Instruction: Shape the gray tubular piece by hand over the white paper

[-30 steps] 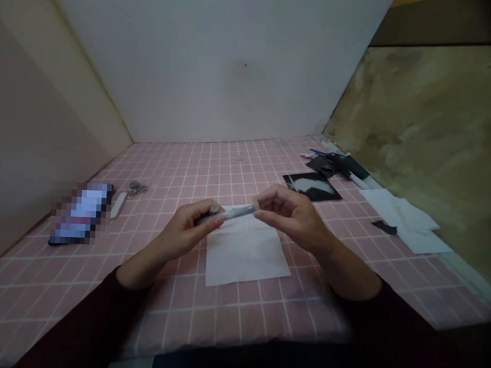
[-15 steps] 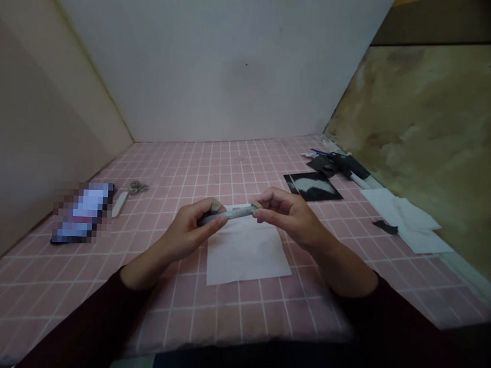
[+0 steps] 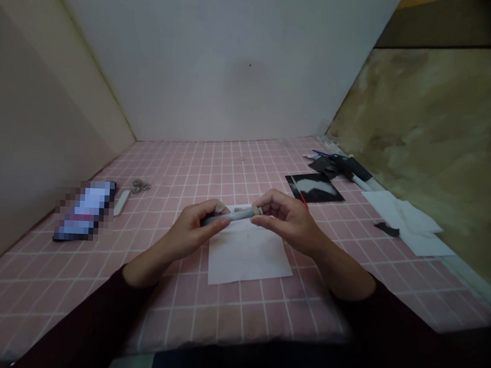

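Observation:
A slim grey roll (image 3: 241,213) is held nearly level between my two hands. My left hand (image 3: 195,225) closes round its left part, thumb in front. At the right end, my right hand (image 3: 284,218) pinches the roll between thumb and fingers. Beneath the hands lies a white sheet of paper (image 3: 248,254), flat on the pink checked cloth (image 3: 183,306). Just behind the roll a small greyish piece shows, too small to name.
A phone (image 3: 85,212), a white stick (image 3: 122,202) and small grey rings (image 3: 138,186) lie at the left. To the right are a black sheet with a pale patch (image 3: 320,188), dark scraps (image 3: 325,166) and white papers (image 3: 410,221). Walls stand around the table.
The fingers of my right hand have shifted slightly on the roll's right end, and more of that end shows. My left hand keeps its hold. The whole view has moved slightly.

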Demonstrator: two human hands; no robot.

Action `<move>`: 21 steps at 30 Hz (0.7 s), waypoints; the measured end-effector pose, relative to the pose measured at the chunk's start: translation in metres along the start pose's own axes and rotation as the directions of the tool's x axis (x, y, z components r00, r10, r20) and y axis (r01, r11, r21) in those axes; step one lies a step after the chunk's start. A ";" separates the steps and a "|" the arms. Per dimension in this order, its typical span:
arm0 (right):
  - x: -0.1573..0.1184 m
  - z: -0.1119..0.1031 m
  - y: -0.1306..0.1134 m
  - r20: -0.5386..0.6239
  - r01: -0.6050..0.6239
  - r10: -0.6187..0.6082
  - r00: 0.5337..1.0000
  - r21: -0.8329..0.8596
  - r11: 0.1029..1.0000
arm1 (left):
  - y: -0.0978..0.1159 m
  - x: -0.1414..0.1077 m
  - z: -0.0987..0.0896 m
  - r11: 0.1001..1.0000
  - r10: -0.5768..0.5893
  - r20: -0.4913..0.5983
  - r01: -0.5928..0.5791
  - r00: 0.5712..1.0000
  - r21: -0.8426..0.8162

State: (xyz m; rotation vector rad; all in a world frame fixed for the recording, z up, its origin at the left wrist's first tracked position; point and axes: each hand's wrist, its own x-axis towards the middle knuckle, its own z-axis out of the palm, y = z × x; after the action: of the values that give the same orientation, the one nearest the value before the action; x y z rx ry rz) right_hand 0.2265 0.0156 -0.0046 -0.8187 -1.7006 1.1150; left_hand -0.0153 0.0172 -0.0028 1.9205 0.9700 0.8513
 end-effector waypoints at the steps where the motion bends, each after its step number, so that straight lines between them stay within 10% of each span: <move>1: 0.000 0.001 0.001 -0.007 -0.025 0.025 1.000 0.041 0.999 | 0.000 -0.001 0.001 0.999 0.021 -0.013 -0.020 1.000 0.027; 10: 0.003 0.006 0.007 0.022 -0.158 0.156 0.987 0.122 0.980 | 0.002 -0.003 0.005 0.916 0.285 -0.043 -0.259 0.957 0.307; 21: 0.000 0.011 0.003 -0.015 -0.079 0.080 0.997 0.061 0.995 | 0.004 -0.004 0.009 0.931 0.265 -0.101 -0.228 0.959 0.284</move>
State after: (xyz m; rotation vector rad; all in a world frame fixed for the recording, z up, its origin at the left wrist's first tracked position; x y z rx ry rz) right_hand 0.2165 0.0133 -0.0089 -0.8619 -1.6240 1.2037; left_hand -0.0089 0.0092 -0.0045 2.2782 0.9788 1.0521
